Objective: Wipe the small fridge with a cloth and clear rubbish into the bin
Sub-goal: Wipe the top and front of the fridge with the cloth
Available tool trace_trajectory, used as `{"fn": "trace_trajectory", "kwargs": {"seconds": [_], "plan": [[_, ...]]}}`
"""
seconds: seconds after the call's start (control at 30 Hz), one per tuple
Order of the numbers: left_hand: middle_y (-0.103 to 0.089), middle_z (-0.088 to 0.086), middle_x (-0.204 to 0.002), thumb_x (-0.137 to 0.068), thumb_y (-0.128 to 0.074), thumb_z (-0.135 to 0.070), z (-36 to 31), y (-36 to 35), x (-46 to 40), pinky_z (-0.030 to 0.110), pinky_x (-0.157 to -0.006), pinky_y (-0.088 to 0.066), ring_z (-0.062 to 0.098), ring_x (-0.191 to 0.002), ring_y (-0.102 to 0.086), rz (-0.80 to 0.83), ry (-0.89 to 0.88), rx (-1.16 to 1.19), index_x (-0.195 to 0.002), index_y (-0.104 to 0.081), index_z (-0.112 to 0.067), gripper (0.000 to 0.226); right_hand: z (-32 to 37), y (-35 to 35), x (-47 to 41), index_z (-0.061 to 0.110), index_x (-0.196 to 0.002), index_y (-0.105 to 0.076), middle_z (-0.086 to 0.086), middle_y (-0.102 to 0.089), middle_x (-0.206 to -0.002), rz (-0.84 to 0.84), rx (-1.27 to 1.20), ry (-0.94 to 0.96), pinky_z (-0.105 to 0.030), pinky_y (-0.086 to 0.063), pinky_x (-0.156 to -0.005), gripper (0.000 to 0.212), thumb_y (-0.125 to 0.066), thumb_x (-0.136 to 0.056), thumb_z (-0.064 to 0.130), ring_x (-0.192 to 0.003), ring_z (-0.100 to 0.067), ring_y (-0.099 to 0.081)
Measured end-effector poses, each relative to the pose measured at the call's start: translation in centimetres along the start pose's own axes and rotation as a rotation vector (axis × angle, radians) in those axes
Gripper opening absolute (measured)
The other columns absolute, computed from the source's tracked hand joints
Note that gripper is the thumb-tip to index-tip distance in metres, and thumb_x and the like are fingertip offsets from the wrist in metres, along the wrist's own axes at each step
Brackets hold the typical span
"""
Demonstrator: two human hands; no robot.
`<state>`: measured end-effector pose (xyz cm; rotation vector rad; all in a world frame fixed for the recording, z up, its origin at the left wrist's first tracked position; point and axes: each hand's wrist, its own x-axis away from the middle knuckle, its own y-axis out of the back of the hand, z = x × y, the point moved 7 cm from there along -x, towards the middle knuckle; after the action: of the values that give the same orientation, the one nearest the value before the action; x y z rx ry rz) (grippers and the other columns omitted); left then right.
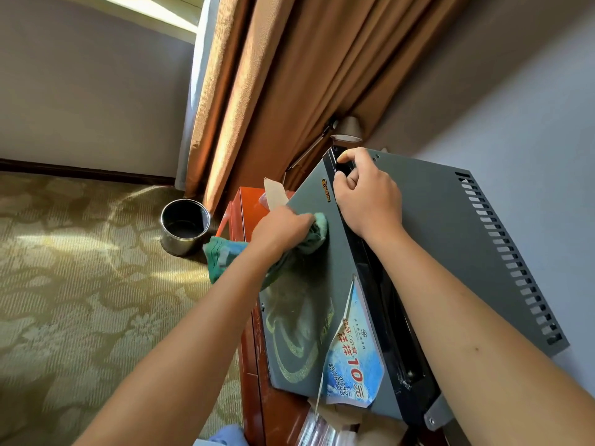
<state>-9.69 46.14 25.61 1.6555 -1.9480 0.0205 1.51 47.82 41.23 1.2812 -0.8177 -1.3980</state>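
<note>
The small grey fridge (431,220) stands on a red-brown wooden cabinet (254,349), its door (299,317) slightly ajar. My left hand (280,230) grips a green cloth (222,255) and presses it against the upper part of the door front. My right hand (367,191) curls its fingers over the door's top edge near the far corner, by the black gap. A blue printed card (354,358) is stuck low on the door. The round metal bin (184,226) stands on the carpet to the left of the cabinet.
Orange-brown curtains (273,91) hang behind the fridge, with a small lamp (347,130) at its far corner. A white wall runs along the right. Patterned carpet (80,284) covers the floor on the left. Plastic wrappers (322,426) lie on the cabinet below the door.
</note>
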Motion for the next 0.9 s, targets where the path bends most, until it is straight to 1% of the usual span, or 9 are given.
{"fn": "trace_trajectory", "kwargs": {"seconds": [0.17, 0.23, 0.3, 0.37, 0.43, 0.53, 0.63, 0.73, 0.9], "plan": [[-0.056, 0.0, -0.074, -0.096, -0.048, -0.04, -2.8, 1.6, -0.1, 0.028, -0.056, -0.034, 0.014, -0.067, -0.054, -0.172, -0.106, 0.18, -0.083, -0.056, -0.02, 0.025, 0.0, 0.0, 0.1, 0.033, -0.109, -0.052, 0.008, -0.058, -0.064, -0.002, -0.004, 0.001, -0.037, -0.049, -0.065, 0.016, -0.05, -0.094, 0.031, -0.069, -0.02, -0.058], [-0.053, 0.0, -0.071, -0.095, -0.046, -0.036, -1.5, 1.3, -0.1, 0.029, -0.057, -0.033, 0.016, -0.064, -0.051, -0.204, -0.082, 0.224, -0.084, -0.055, -0.019, 0.022, 0.0, 0.0, 0.0, 0.033, -0.109, -0.052, 0.008, -0.057, -0.063, -0.004, -0.005, -0.005, -0.037, -0.049, -0.066, 0.015, -0.051, -0.094, 0.031, -0.07, -0.021, -0.058], [-0.058, 0.0, -0.074, -0.096, -0.044, -0.035, 0.4, 0.4, 0.3, 0.029, -0.056, -0.033, 0.015, -0.066, -0.054, -0.172, -0.029, 0.163, -0.094, -0.061, -0.016, 0.026, -0.1, 0.0, 0.0, 0.033, -0.108, -0.052, 0.008, -0.058, -0.063, -0.009, -0.007, -0.014, -0.037, -0.05, -0.067, 0.015, -0.051, -0.093, 0.031, -0.07, -0.021, -0.058], [-0.062, 0.001, -0.077, -0.095, -0.044, -0.037, 1.9, -0.9, 1.4, 0.028, -0.059, -0.036, 0.016, -0.069, -0.057, -0.117, -0.009, 0.07, -0.088, -0.064, -0.018, 0.029, -0.1, 0.0, 0.0, 0.034, -0.108, -0.053, 0.008, -0.058, -0.064, -0.01, -0.01, -0.015, -0.036, -0.05, -0.066, 0.015, -0.051, -0.093, 0.032, -0.069, -0.02, -0.058], [-0.062, 0.001, -0.074, -0.093, -0.045, -0.039, 2.2, -1.8, 2.6, 0.03, -0.062, -0.041, 0.019, -0.071, -0.059, -0.097, -0.035, -0.003, -0.079, -0.061, -0.016, 0.032, -0.1, 0.0, 0.0, 0.034, -0.108, -0.053, 0.007, -0.058, -0.064, -0.009, -0.008, -0.01, -0.036, -0.05, -0.066, 0.015, -0.05, -0.093, 0.031, -0.069, -0.02, -0.058], [-0.063, -0.002, -0.077, -0.096, -0.046, -0.044, 0.3, -1.2, 3.3, 0.031, -0.063, -0.049, 0.016, -0.074, -0.062, -0.111, -0.114, 0.002, -0.086, -0.065, -0.018, 0.033, -0.1, -0.1, 0.0, 0.033, -0.108, -0.053, 0.007, -0.059, -0.065, -0.01, -0.002, -0.011, -0.036, -0.049, -0.065, 0.015, -0.05, -0.093, 0.031, -0.07, -0.02, -0.058], [-0.057, -0.002, -0.074, -0.098, -0.046, -0.04, -1.8, 0.1, 3.0, 0.027, -0.056, -0.037, 0.013, -0.069, -0.057, -0.174, -0.161, 0.12, -0.089, -0.06, -0.018, 0.028, -0.1, 0.0, 0.1, 0.033, -0.108, -0.052, 0.007, -0.059, -0.065, -0.012, 0.002, -0.007, -0.036, -0.049, -0.066, 0.014, -0.05, -0.094, 0.031, -0.07, -0.02, -0.058], [-0.054, 0.0, -0.071, -0.097, -0.043, -0.036, -0.5, -0.1, 2.2, 0.03, -0.056, -0.035, 0.018, -0.065, -0.053, -0.217, -0.13, 0.191, -0.085, -0.055, -0.017, 0.025, -0.1, -0.1, 0.1, 0.033, -0.107, -0.053, 0.007, -0.058, -0.064, -0.015, -0.005, -0.018, -0.037, -0.05, -0.067, 0.014, -0.05, -0.093, 0.032, -0.07, -0.021, -0.058], [-0.056, 0.002, -0.073, -0.096, -0.042, -0.034, 3.6, -2.9, 3.4, 0.031, -0.059, -0.036, 0.02, -0.067, -0.054, -0.073, 0.005, 0.002, -0.075, -0.05, -0.018, 0.027, -0.2, 0.0, 0.1, 0.034, -0.106, -0.053, 0.008, -0.058, -0.066, -0.012, -0.013, -0.028, -0.037, -0.05, -0.069, 0.015, -0.05, -0.092, 0.032, -0.073, -0.022, -0.059]]}}
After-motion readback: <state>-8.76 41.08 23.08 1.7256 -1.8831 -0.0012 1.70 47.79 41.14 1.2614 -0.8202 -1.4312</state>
